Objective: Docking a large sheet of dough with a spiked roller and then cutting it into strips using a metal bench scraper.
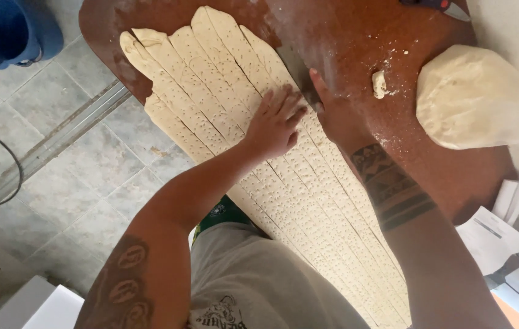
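Pressing flat with spread fingers, left hand pins the long, pale, dimpled dough sheet, already scored lengthwise into strips, on the floured reddish-brown table. Closed around a long metal blade, right hand at the sheet's far edge. Probably best done keeping the blade parallel to earlier cuts, pressing evenly, fingers clear. Nearby: pale dough lump.

A sheet of dough lies on the table, running from upper centre to lower right of the frame. The left hand rests on it mid-frame; the right hand is just beside it, at the sheet's right edge. A dough ball sits at upper right, a small dough scrap to its left, papers at lower right.
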